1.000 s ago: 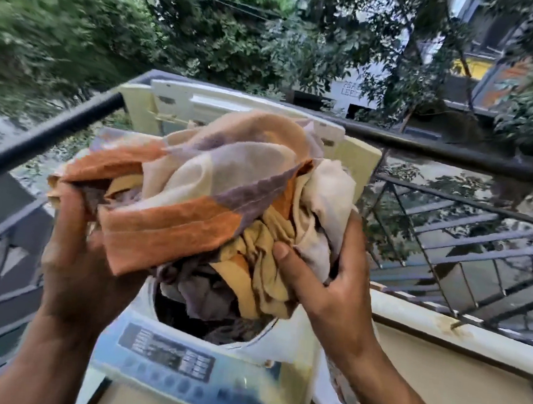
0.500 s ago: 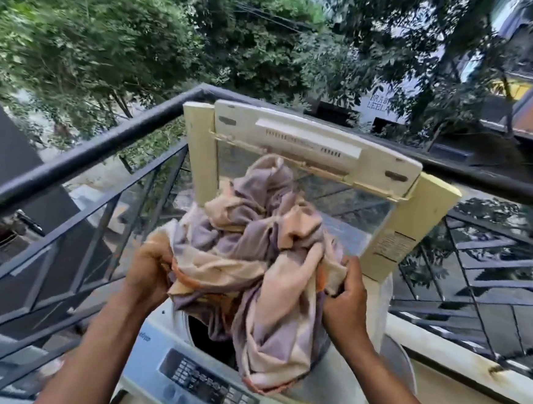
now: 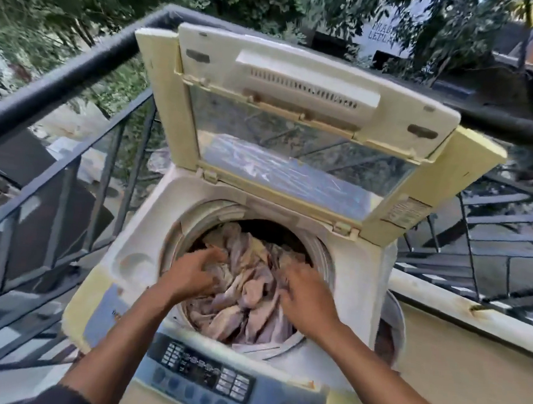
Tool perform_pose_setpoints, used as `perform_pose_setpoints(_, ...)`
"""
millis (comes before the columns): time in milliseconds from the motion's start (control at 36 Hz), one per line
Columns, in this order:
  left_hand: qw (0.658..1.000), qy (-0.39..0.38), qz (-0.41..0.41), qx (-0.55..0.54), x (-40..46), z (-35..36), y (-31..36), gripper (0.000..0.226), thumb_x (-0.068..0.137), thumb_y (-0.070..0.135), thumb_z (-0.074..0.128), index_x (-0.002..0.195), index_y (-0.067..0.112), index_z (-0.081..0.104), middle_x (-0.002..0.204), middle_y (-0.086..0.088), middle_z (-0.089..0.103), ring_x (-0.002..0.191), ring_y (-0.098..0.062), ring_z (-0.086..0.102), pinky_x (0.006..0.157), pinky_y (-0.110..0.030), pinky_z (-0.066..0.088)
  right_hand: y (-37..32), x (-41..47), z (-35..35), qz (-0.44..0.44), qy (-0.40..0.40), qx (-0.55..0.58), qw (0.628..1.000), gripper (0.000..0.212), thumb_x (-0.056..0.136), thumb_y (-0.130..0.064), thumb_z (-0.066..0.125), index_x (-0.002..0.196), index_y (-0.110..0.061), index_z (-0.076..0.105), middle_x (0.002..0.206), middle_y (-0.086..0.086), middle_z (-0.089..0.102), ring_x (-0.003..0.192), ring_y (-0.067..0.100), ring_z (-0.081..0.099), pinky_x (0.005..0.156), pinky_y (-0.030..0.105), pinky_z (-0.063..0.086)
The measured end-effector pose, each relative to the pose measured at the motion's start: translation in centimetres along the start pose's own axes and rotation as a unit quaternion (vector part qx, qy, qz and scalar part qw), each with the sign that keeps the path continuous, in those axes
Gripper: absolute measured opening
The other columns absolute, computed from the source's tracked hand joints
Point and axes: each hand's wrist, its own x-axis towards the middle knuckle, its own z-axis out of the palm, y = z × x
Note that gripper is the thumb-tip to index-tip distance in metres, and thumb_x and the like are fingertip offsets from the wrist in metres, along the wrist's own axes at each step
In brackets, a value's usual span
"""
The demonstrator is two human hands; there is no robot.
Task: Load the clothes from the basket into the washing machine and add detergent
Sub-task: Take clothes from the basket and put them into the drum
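Pale lilac-and-cream clothes [image 3: 245, 292] filled the open washing machine's [image 3: 355, 307] drum, where the left hand [image 3: 189, 274] and right hand [image 3: 307, 296] pressed down, fingers loosely spread on the fabric, gripping nothing clearly.

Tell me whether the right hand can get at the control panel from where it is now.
Probably yes. The right hand rests on the clothes in the drum, and the control panel sits just nearer the person with nothing lying over it; only the right forearm crosses its far edge.
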Motion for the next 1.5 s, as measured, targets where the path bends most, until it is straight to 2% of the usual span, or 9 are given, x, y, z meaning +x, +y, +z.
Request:
perform_pose_setpoints(167,0.986,-0.133,-0.034,0.095,3.0,3.8,-0.1,0.047,0.091,0.021,0.058,0.138,0.027,0.060,0.145,-0.006,0.060,0.131,-0.024,0.058,0.102,-0.031,0.048,-1.4,1.5,2.8,0.002,-0.207,-0.080,0.975,0.056,0.090,-0.034,0.054,0.146,-0.036,0.045,0.153,0.008,0.042,0.136,0.037,0.045,0.102,0.049,0.048)
perform_pose_setpoints(611,0.981,-0.138,-0.003,0.139,3.7,5.5,2.0,0.047,0.097,0.025,0.055,0.143,0.029,0.055,0.147,-0.007,0.058,0.133,-0.028,0.056,0.106,-0.034,0.048,0.8,10.3,11.2,0.115,-0.343,-0.038,0.932,0.100,0.084,-0.040,0.076,0.155,-0.059,0.007,0.167,0.022,-0.007,0.147,0.050,0.028,0.113,0.049,0.041)
perform_pose_setpoints(861,0.988,-0.106,-0.077,-0.088,2.7,6.3,0.3,0.040,0.094,0.026,0.055,0.131,0.040,0.062,0.139,0.007,0.060,0.126,-0.014,0.058,0.102,-0.031,0.048,1.1,10.6,13.7,0.193,-0.327,0.112,0.918,0.054,0.084,-0.036,0.071,0.130,-0.010,0.063,0.127,0.013,0.068,0.112,0.029,0.067,0.091,0.035,0.056)
perform_pose_setpoints(972,0.931,-0.019,-0.192,-0.309,4.7,6.9,0.1,0.023,0.101,0.036,0.055,0.117,0.024,0.066,0.109,-0.001,0.070,0.094,-0.013,0.065,0.083,-0.028,0.056,-0.2,12.0,9.8,0.262,-0.321,0.387,0.824,0.020,0.059,-0.018,0.067,0.078,-0.014,0.063,0.080,0.009,0.057,0.067,0.022,0.054,0.063,0.035,0.040)
perform_pose_setpoints(1083,0.782,0.085,-0.330,-0.522,8.5,8.5,-4.5,0.093,0.074,0.094,0.044,0.121,0.018,0.069,0.115,-0.019,0.074,0.096,-0.036,0.073,0.082,-0.042,0.061,-1.1,10.9,4.7,0.223,-0.378,0.621,0.650,0.010,0.058,-0.004,0.057,0.066,-0.010,0.056,0.065,0.006,0.052,0.056,0.020,0.053,0.054,0.030,0.041)
perform_pose_setpoints(1222,0.741,0.095,-0.418,-0.516,10.0,9.0,-6.1,0.130,0.048,0.090,0.075,0.154,0.025,0.034,0.145,-0.011,0.055,0.120,-0.036,0.062,0.102,-0.050,0.053,-1.2,8.4,1.0,0.160,-0.507,0.651,0.542,0.009,0.066,-0.014,0.067,0.060,-0.011,0.062,0.056,0.000,0.058,0.051,0.011,0.056,0.056,0.022,0.048)
perform_pose_setpoints(1333,0.798,0.095,-0.394,-0.447,9.4,8.5,-4.4,0.082,0.072,0.026,0.074,0.146,0.008,0.042,0.104,-0.020,0.069,0.081,-0.031,0.068,0.061,-0.031,0.056,0.2,8.5,3.0,0.197,-0.466,0.553,0.662,0.027,0.090,-0.039,0.074,0.094,-0.012,0.078,0.098,0.013,0.072,0.087,0.021,0.065,0.085,0.031,0.050)
perform_pose_setpoints(1417,0.795,0.107,-0.373,-0.466,9.6,7.7,-2.9,0.033,0.094,0.003,0.052,0.124,-0.004,0.064,0.081,-0.016,0.065,0.065,-0.029,0.060,0.049,-0.027,0.050,1.3,10.0,4.6,0.231,-0.306,0.388,0.838,0.032,0.090,-0.042,0.072,0.077,-0.013,0.071,0.082,0.009,0.070,0.075,0.021,0.060,0.072,0.030,0.043)
perform_pose_setpoints(1500,0.773,0.109,-0.358,-0.512,10.1,5.7,0.2,0.020,0.099,0.002,0.048,0.107,-0.001,0.066,0.075,-0.016,0.062,0.063,-0.030,0.058,0.047,-0.030,0.052,1.9,10.7,4.1,0.216,-0.265,0.223,0.913,0.021,0.092,-0.038,0.068,0.098,-0.019,0.063,0.093,0.008,0.063,0.082,0.023,0.062,0.068,0.028,0.036)
